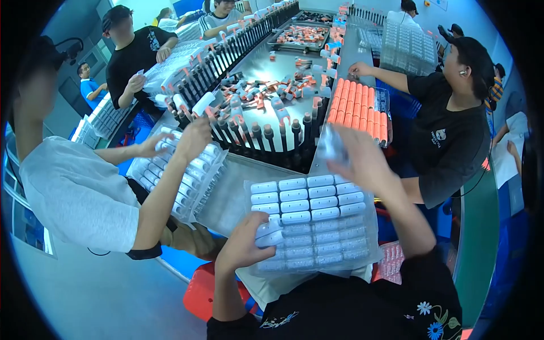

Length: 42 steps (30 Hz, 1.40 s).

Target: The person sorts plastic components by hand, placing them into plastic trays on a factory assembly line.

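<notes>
A clear plastic tray lies before me, its far rows filled with white rounded plastic casings and its near pockets showing through the clear plastic. At the tray's left side, my left hand is closed around a pair of white plastic casings. My right hand is raised over the tray's far right corner, close to the conveyor's edge. Its fingers are bent about a blurred greyish, shiny thing whose kind I cannot make out.
A conveyor loop edged with black upright pegs carries loose orange and grey parts in its middle. Orange cylinders stand in rows at right. A co-worker on the left reaches over another tray of white casings; another co-worker is on the right.
</notes>
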Each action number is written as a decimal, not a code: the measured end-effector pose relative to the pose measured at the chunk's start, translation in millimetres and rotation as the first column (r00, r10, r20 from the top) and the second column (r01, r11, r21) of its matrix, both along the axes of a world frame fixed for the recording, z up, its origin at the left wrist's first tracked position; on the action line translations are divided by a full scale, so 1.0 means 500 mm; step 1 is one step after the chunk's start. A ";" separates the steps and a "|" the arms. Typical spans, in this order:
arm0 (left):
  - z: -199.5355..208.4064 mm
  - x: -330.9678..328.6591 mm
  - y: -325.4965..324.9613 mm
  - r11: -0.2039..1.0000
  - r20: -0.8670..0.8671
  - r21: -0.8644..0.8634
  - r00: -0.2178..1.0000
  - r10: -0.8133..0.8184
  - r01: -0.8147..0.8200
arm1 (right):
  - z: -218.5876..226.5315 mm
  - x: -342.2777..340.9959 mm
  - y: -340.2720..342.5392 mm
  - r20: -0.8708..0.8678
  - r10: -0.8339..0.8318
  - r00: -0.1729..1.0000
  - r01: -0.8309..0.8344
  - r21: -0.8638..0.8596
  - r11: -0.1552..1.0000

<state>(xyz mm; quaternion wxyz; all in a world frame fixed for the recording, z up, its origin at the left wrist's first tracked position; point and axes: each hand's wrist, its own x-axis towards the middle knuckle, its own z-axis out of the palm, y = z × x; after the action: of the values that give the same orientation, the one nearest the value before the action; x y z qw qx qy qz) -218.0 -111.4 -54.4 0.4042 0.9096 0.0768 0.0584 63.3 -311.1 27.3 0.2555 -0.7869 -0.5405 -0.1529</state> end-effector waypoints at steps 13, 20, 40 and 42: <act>-0.043 -0.099 -0.089 0.608 0.051 -0.787 0.973 0.227 -0.101 | -0.022 0.123 0.305 -0.040 -0.115 0.993 0.102 -0.245 0.964; 0.014 -0.097 -0.088 0.692 0.111 -0.722 0.984 0.141 -0.018 | -0.057 -0.020 0.239 -0.057 -0.126 0.990 0.122 -0.067 0.990; 0.037 -0.078 -0.120 0.788 0.191 -0.608 0.944 0.270 -0.103 | -0.180 -0.072 0.315 -0.030 0.022 0.999 -0.022 -0.004 1.000; 0.066 -0.049 -0.098 0.902 0.216 -0.388 0.932 0.290 -0.190 | -0.176 -0.141 0.181 -0.250 0.154 0.956 -0.158 0.003 0.987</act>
<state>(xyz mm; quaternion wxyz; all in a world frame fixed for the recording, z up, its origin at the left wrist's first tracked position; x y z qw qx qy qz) -242.6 -160.3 -21.1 0.5605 0.7866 0.1430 0.2158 -6.9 -220.6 -60.9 0.3261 -0.7569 -0.5657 -0.0276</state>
